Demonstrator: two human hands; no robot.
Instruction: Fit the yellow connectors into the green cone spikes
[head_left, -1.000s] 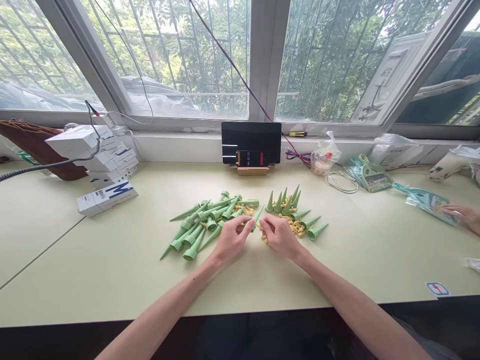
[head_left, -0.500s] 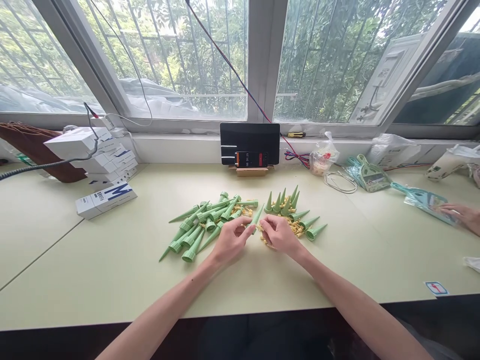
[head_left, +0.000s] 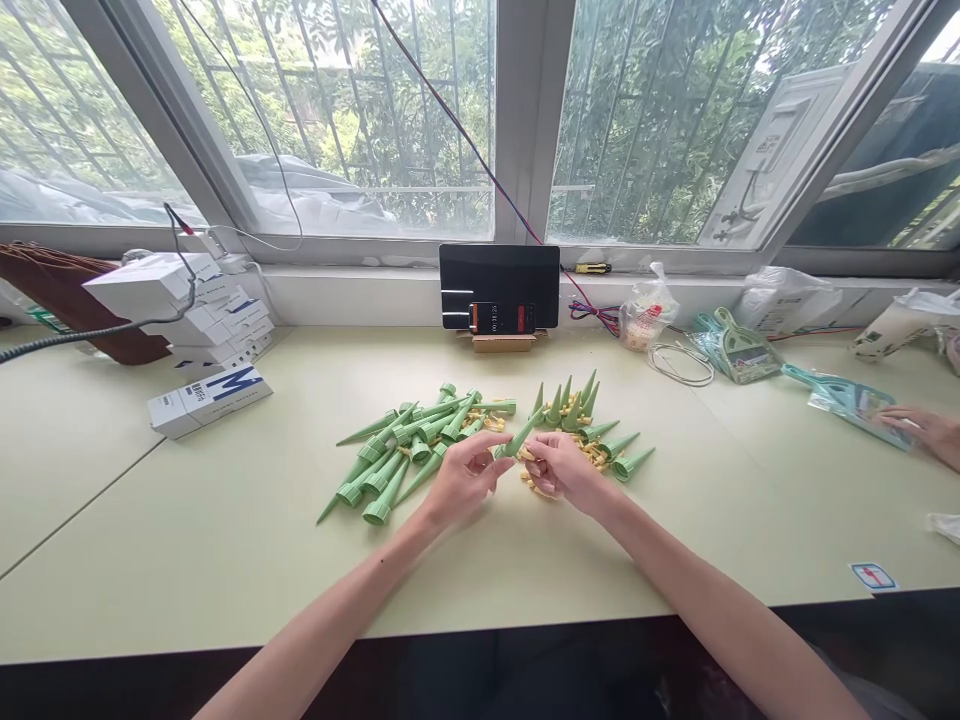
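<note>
My left hand point(head_left: 466, 478) is closed on the wide end of a green plastic spike point(head_left: 516, 440), whose tip leans up and to the right. Close beside it, my right hand point(head_left: 562, 468) pinches a small yellow plastic piece point(head_left: 527, 454) near the spike's side. On the left lies a heap of similar green spikes point(head_left: 409, 440) with ribbed caps. Beyond my right hand, several spikes stand upright point(head_left: 570, 405) and others lie on their sides point(head_left: 634, 463). Loose yellow pieces point(head_left: 595, 455) are scattered there, partly hidden by my right hand.
A phone point(head_left: 502, 318) leans against a black screen point(head_left: 499, 280) at the back. White boxes point(head_left: 210, 400) stand at left. To the right lie a bagged item point(head_left: 646, 310), a coiled cable point(head_left: 681, 365) and packaged dustpans point(head_left: 847, 395), one touched by another person's hand point(head_left: 926, 432).
The spike in my left hand has tilted from steep to more slanted, its tip shifting right. My right hand has turned slightly, with the yellow piece still pinched beside the spike.
</note>
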